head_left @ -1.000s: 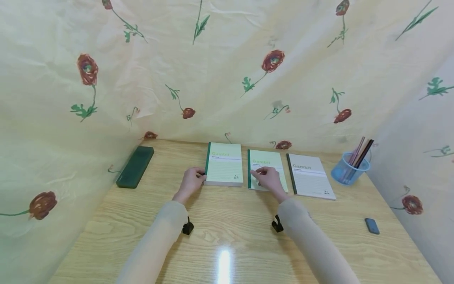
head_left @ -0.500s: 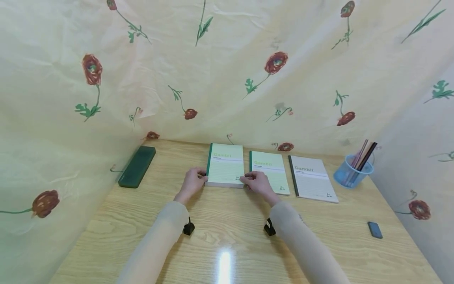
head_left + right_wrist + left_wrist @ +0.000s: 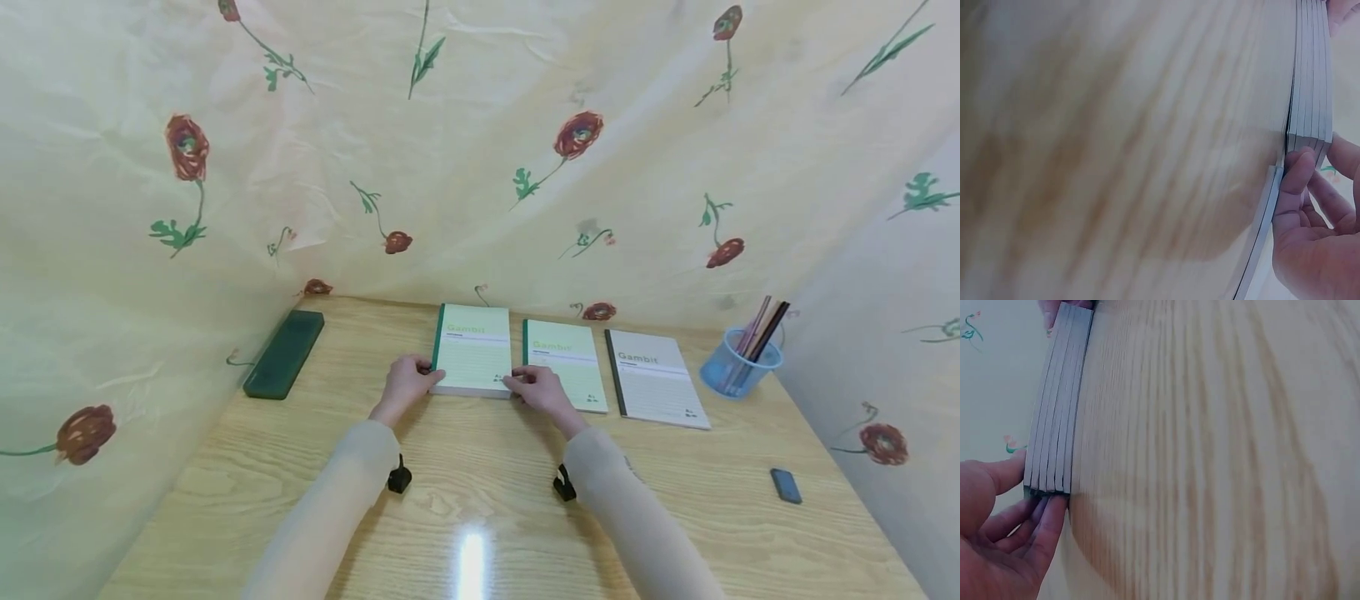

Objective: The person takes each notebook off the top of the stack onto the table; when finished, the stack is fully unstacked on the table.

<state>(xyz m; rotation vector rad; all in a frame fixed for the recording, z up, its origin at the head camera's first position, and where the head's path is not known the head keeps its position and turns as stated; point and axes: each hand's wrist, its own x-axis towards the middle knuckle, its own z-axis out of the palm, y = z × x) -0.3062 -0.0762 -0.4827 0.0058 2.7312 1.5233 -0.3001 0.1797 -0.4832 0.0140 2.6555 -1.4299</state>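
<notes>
The stack of notebooks (image 3: 473, 362) was gripped at its near corners: the left one by the left hand (image 3: 403, 386), the right one by the right hand (image 3: 542, 390), fingers curled against the edges. Just beside the right grip a green notebook (image 3: 567, 365) was laid on the surface (image 3: 480, 492), a grey notebook (image 3: 654, 377) beyond it.

A stack of notebooks (image 3: 1057, 406) lies on the wooden table (image 3: 1210, 456), page edges showing. The left hand (image 3: 997, 550) pinches its near corner, thumb on top and fingers (image 3: 1047, 528) beneath.

Notebook stack (image 3: 472, 360), green covers: 1. Single green notebook (image 3: 564, 363): 1. Grey notebook (image 3: 655, 377): 1. Dark green pencil case (image 3: 284, 353): 1. Blue pen cup (image 3: 738, 362): 1. Small dark eraser (image 3: 785, 485): 1. Hands: 2.
</notes>
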